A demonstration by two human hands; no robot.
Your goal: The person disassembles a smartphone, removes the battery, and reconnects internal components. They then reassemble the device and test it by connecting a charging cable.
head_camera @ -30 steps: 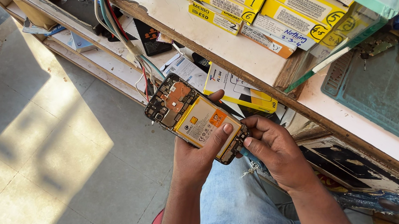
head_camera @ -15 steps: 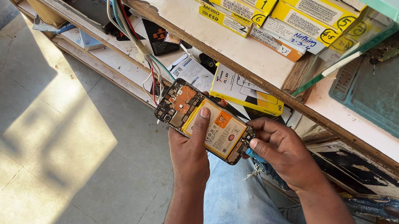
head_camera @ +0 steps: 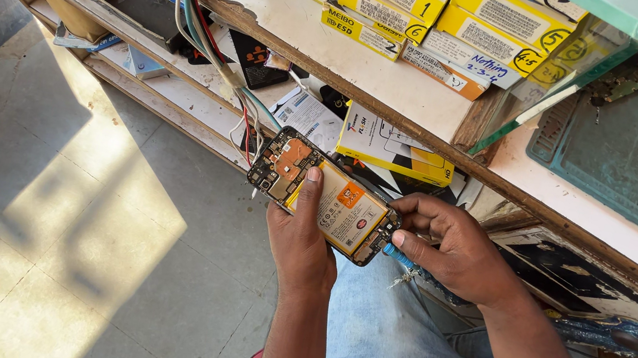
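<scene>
Left hand (head_camera: 307,238) grips an opened phone (head_camera: 325,196) (battery showing); right hand (head_camera: 455,251) holds its end

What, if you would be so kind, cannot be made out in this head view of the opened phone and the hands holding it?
- Phone screen side: faces down, hidden by its own body.
- Blue tool in the right hand: its tip is hidden at the phone's edge, its handle inside the fingers.
- Left hand fingers: behind the phone.
- Phone's small parts: too small to tell.
</scene>
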